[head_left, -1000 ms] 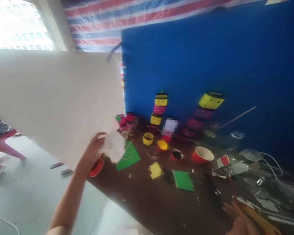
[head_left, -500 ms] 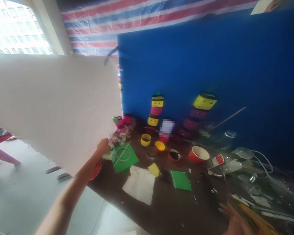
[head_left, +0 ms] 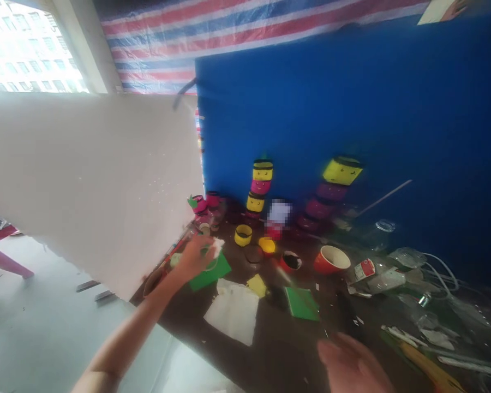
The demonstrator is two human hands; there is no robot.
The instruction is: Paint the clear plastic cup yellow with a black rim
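Nearest of all, your right hand (head_left: 354, 363) was a blur over the near edge of the dark table (head_left: 276, 338), and whether its fingers gripped anything, you couldn't tell! To its right lay a yellow-orange strip (head_left: 427, 363). Left of that hand, a creased white sheet (head_left: 233, 316) lay flat, a small yellow piece (head_left: 257, 285) at its far right corner, and a green square (head_left: 301, 303) sat farther right. And there, on the left, your left hand (head_left: 198, 255) had its fingers pinched on a small white wad (head_left: 218, 247), right above the green sheet (head_left: 213, 274)! Just beyond and to the right stood a yellow ring (head_left: 243, 240), with a red paper cup (head_left: 322, 263) well to the right. Farthest out, two face-painted stacks, a slim left one (head_left: 262, 173) and a leaning right one (head_left: 342, 172), rose before the blue panel (head_left: 331, 98).
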